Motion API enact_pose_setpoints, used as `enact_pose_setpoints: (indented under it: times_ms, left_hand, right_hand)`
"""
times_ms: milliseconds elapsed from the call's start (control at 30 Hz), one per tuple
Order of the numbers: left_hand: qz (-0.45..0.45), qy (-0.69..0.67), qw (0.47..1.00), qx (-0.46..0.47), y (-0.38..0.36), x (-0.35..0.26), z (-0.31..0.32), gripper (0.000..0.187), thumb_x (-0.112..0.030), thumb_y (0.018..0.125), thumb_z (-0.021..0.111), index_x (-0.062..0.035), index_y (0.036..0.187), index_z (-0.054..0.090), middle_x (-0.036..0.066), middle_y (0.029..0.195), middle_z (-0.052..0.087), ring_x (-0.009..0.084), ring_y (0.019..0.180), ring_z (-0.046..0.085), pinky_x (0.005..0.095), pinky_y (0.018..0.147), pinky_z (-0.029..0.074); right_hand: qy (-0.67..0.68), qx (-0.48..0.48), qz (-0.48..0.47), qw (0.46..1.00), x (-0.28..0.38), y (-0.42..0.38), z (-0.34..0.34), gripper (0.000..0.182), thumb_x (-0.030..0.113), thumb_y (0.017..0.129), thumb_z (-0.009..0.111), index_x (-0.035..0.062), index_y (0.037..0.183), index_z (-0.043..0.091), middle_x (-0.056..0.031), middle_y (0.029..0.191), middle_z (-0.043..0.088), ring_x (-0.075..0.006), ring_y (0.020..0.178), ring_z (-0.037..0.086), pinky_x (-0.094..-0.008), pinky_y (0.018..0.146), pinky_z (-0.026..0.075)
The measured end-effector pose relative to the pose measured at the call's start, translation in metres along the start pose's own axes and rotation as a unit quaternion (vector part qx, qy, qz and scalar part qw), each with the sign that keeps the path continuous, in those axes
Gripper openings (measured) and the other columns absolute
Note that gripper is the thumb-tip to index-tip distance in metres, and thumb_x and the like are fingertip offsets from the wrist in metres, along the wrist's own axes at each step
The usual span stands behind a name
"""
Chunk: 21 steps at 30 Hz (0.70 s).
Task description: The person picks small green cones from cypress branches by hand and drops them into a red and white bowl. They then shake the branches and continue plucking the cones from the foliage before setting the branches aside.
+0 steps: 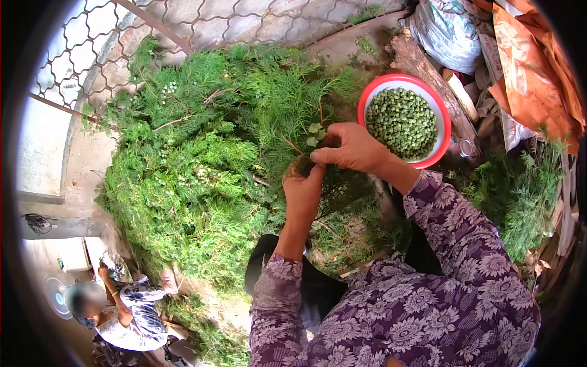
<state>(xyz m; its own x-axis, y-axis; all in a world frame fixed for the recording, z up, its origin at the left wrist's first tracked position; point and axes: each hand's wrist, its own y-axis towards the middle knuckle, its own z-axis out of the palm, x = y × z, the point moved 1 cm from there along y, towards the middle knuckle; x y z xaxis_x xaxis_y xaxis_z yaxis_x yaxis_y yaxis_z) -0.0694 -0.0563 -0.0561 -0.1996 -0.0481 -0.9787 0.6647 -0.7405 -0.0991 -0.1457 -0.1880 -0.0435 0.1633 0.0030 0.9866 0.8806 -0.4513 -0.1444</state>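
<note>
Close together near the middle of the view, both my hands are at a leafy green sprig. My left hand (302, 192) is closed around its stem, low in the foliage. Thumb and fingers of my right hand (351, 147) are pinched together beside a small cluster of pale green cones (315, 134) on the sprig. A large heap of feathery green branches (195, 165) lies beneath and to the left of my hands. Just beyond my right hand stands a red-rimmed basin (447, 113) holding many small round green cones (402, 122).
Wire mesh (214, 24) runs along the top. A log (428, 70), a white sack (449, 33) and orange sheeting (529, 73) are at the upper right. More branches (526, 202) lie at the right. Another person (131, 318) sits at the lower left.
</note>
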Motion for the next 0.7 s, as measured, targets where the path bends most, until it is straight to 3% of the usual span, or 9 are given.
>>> enact_pose_setpoints:
  times_ms: [100,267,500,600,667,700]
  left_hand:
    - [0.009,-0.004,1.000,-0.002,0.001,0.004,0.000,0.016,-0.006,0.081,0.056,-0.0001,0.096,0.059,0.000,0.089,0.060,0.0088,0.078,0.053,0.0242,0.069,0.042]
    - [-0.033,-0.052,0.998,0.008,-0.002,-0.007,0.003,0.016,-0.004,0.081,0.056,0.0004,0.097,0.059,0.000,0.090,0.059,0.0081,0.079,0.053,0.0225,0.069,0.042]
    - [-0.055,-0.095,0.993,0.038,0.001,-0.010,0.005,0.017,-0.003,0.079,0.057,0.0001,0.096,0.060,0.001,0.089,0.061,0.0071,0.076,0.054,0.0202,0.065,0.042]
    - [-0.091,-0.107,0.990,0.009,0.005,-0.007,0.002,0.018,-0.002,0.078,0.059,0.0004,0.096,0.059,0.002,0.088,0.061,0.0084,0.073,0.056,0.0215,0.063,0.044]
    - [-0.093,-0.122,0.988,-0.001,0.004,-0.009,0.002,0.019,-0.002,0.078,0.059,0.0004,0.096,0.059,0.002,0.088,0.061,0.0089,0.073,0.056,0.0220,0.063,0.044]
    - [-0.101,-0.133,0.986,-0.005,0.003,-0.009,0.001,0.019,-0.001,0.077,0.059,0.0004,0.096,0.059,0.002,0.088,0.062,0.0093,0.072,0.057,0.0225,0.063,0.045]
  right_hand:
    - [-0.038,-0.012,-0.025,0.999,-0.003,0.000,0.003,0.027,0.023,0.071,0.070,-0.0007,0.075,0.057,-0.0046,0.063,0.055,-0.0100,0.050,0.051,-0.0234,0.046,0.041]
    - [0.105,0.039,0.078,0.991,0.016,-0.009,0.002,0.020,0.015,0.070,0.069,0.0001,0.077,0.057,-0.0043,0.063,0.055,-0.0101,0.049,0.051,-0.0227,0.043,0.040]
    - [0.185,0.082,0.097,0.975,0.008,-0.009,-0.007,0.011,0.010,0.074,0.063,0.0038,0.079,0.056,-0.0018,0.062,0.052,-0.0077,0.046,0.046,-0.0210,0.041,0.035]
    - [0.283,0.093,0.125,0.946,0.007,-0.011,-0.013,0.010,0.010,0.074,0.062,0.0033,0.078,0.055,-0.0030,0.061,0.052,-0.0106,0.047,0.047,-0.0226,0.040,0.035]
    - [0.433,0.154,0.076,0.885,0.012,-0.013,-0.021,0.009,0.009,0.077,0.059,0.0047,0.083,0.054,-0.0041,0.067,0.053,-0.0112,0.052,0.049,-0.0224,0.042,0.035]
    - [0.432,0.155,0.076,0.885,0.015,-0.013,-0.021,0.009,0.009,0.077,0.059,0.0047,0.083,0.054,-0.0041,0.067,0.053,-0.0112,0.052,0.049,-0.0224,0.042,0.035]
